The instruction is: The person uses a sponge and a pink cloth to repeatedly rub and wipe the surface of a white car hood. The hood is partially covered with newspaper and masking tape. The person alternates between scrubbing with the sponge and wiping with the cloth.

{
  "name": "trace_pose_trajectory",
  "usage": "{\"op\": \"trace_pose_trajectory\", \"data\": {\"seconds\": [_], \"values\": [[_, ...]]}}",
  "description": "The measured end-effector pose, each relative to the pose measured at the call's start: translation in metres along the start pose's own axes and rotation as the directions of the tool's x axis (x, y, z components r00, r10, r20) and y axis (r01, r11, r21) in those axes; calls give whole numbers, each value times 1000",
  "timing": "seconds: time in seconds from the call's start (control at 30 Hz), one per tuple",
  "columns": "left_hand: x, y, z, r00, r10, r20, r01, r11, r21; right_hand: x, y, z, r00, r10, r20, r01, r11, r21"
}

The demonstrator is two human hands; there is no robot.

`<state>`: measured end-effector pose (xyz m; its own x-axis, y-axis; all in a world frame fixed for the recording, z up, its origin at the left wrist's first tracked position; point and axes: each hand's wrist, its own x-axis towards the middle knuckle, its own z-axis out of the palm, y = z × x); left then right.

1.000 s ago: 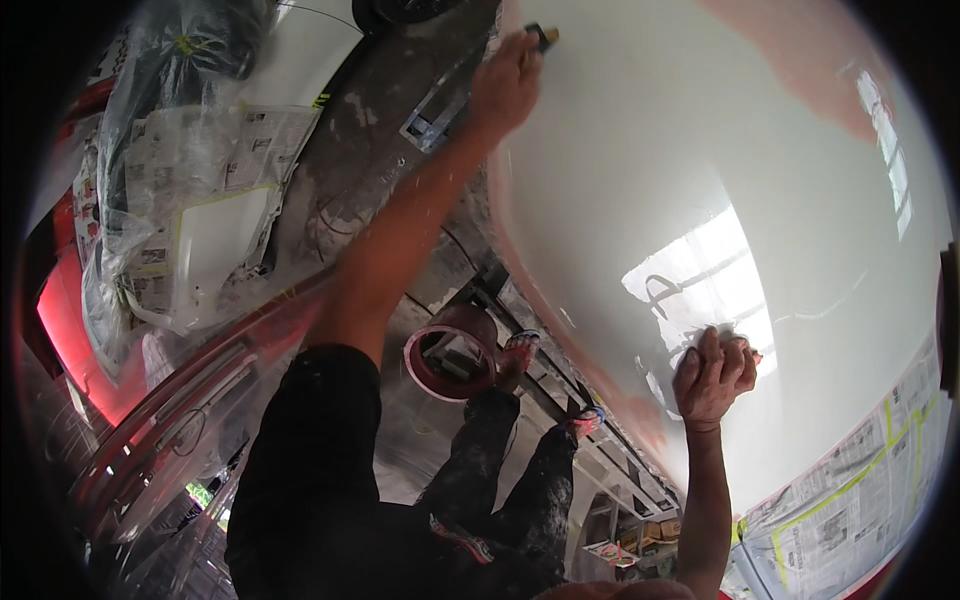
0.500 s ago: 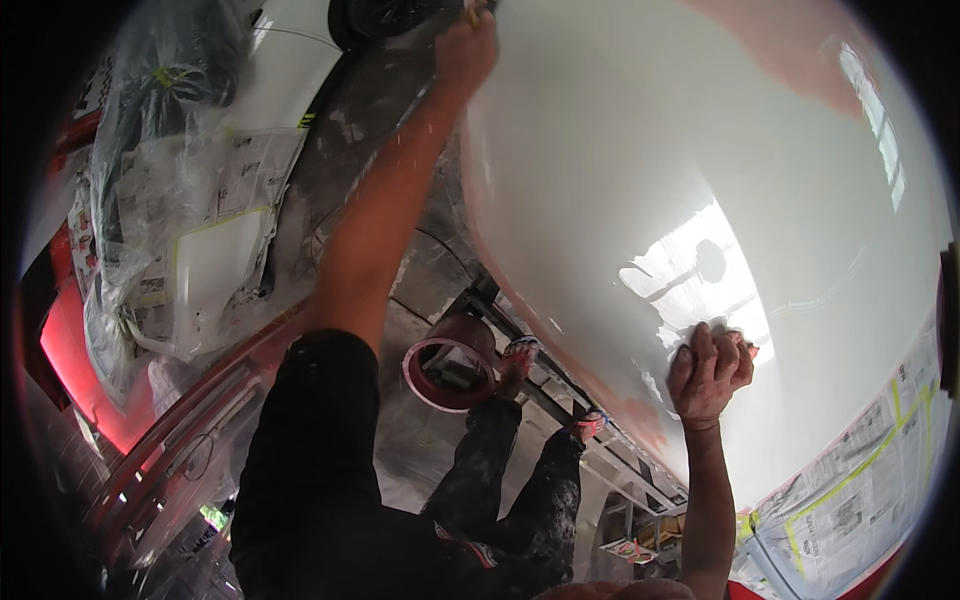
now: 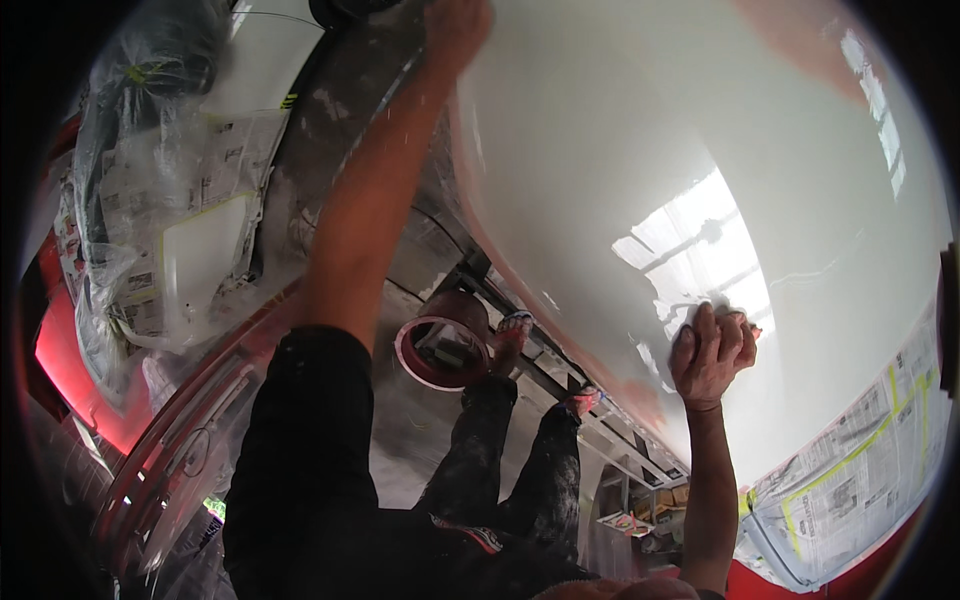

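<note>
A large, glossy, pale vehicle body panel (image 3: 580, 160) fills the right side, with pinkish patches at its top and along its lower left edge. My right hand (image 3: 712, 352) presses on it beside a bright window reflection. Its fingers are bent and bunched; a small reddish-brown bit shows at their side, and what lies under them is hidden. My left arm reaches far forward along the panel's left edge. Up there my left hand (image 3: 460, 30) is cut off by the top of the picture, so its fingers are out of sight.
A reddish bucket (image 3: 462, 306) hangs or stands by my feet, beside a metal plank frame (image 3: 545, 375) under my sandals. Plastic sheeting and newspaper (image 3: 205, 170) cover a vehicle at left. More taped newspaper (image 3: 850, 500) lies at lower right. A dark tyre (image 3: 335, 12) shows at top.
The whole view has shifted slightly, so everything sits a little higher. My left fingers, partly seen before at the top edge, are now cut off. The right hand stays on the panel.
</note>
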<state>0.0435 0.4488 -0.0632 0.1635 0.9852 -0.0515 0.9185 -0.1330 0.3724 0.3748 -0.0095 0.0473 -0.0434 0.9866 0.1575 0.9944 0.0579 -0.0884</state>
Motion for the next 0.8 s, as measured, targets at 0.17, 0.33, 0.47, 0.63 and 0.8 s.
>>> {"op": "trace_pose_trajectory", "data": {"seconds": [0.17, 0.33, 0.47, 0.63, 0.8], "values": [[-25, 45, 27, 988, -113, 103, 138, 951, -277, 1, 1, 4, 1000, -7, 3, 7, 1000, -7], [-173, 119, 22, 781, 524, -340, -591, 796, -131, 1, 4, -2, 1000, -7, -1, 7, 1000, -15], [-31, 55, 7, 967, 183, -179, -225, 943, -247, 5, -4, 6, 999, -15, -45, 15, 1000, 14], [-82, 110, 35, 859, 223, -461, -350, 913, -210, 4, -2, 6, 1000, -11, -17, 12, 1000, 29], [-144, 140, 18, 720, 549, -424, -657, 736, -164, -1, 1, 1, 1000, -4, -27, 5, 1000, 14]]}}
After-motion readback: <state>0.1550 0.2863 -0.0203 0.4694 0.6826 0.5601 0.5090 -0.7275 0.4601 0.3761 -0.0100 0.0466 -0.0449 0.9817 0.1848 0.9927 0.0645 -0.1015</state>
